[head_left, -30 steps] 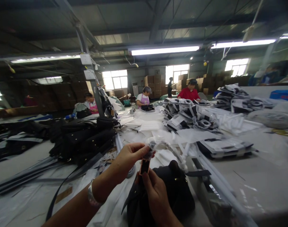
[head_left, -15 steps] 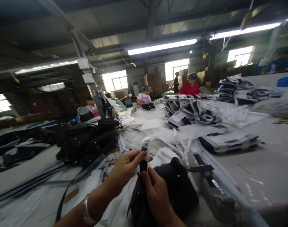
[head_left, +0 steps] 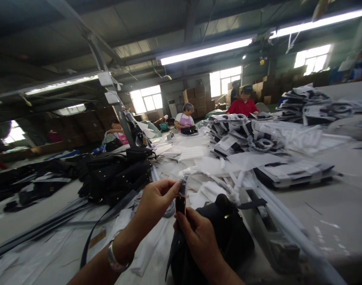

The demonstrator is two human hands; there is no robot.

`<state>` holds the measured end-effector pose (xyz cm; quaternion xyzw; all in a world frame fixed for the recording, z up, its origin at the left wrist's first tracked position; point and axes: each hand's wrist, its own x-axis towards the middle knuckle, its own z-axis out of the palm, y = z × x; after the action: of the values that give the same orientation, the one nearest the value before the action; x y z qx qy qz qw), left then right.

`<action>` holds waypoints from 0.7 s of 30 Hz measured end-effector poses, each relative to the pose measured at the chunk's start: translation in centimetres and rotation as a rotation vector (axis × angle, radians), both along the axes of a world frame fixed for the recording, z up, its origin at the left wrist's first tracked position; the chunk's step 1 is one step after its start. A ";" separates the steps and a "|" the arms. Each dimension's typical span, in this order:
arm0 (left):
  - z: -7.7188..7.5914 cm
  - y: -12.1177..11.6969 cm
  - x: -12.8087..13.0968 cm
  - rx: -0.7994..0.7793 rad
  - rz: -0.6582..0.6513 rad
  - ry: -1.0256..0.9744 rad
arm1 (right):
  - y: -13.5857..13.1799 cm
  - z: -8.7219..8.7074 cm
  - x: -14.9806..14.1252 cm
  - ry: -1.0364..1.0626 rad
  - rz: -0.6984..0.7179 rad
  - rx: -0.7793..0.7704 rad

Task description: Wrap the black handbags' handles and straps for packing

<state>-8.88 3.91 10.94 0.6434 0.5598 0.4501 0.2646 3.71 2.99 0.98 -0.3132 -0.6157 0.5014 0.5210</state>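
Note:
My left hand (head_left: 155, 202), with a silver bangle on the wrist, pinches the near end of a bag handle (head_left: 195, 173) wrapped in clear plastic. Just below that pinch is a gold-edged rectangular buckle (head_left: 180, 206) with black strap inside. My right hand (head_left: 200, 235) is closed on the lower end of this buckle, thumb on top. The black bag (head_left: 225, 225) lies under and beside my right hand, and the wrapped handle arches over towards its far side. My fingers hide part of the strap below the buckle.
A grey tape dispenser (head_left: 276, 241) stands right of the bag, beside long white rolls (head_left: 300, 233). Black bags (head_left: 115, 174) are heaped at left. Wrapped bags (head_left: 237, 134) pile up beyond. Co-workers sit across the table, one in a red top (head_left: 242, 106).
My left hand has shifted slightly up along the wrapped handle end, so more of the gold-edged buckle shows between my hands. The camera view has turned slightly left.

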 end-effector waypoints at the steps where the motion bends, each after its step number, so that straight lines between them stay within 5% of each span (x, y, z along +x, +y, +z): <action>1: 0.0 -0.1 0.0 -0.007 0.002 0.020 | 0.0 -0.1 0.0 0.006 -0.002 -0.009; 11: -0.7 -1.0 -0.5 0.017 -0.091 0.244 | 0.3 -0.3 0.4 0.033 -0.005 -0.050; 16: -1.3 -1.1 -0.6 0.219 0.041 0.363 | 0.5 -0.5 0.6 0.039 0.021 -0.026; 21: -1.6 -0.8 -0.8 0.415 0.026 0.579 | 0.6 -0.5 0.7 0.032 0.023 -0.022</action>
<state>-9.66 3.07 9.37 0.7772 0.5164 0.3565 -0.0469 4.41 3.56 0.45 -0.3040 -0.6053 0.5189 0.5215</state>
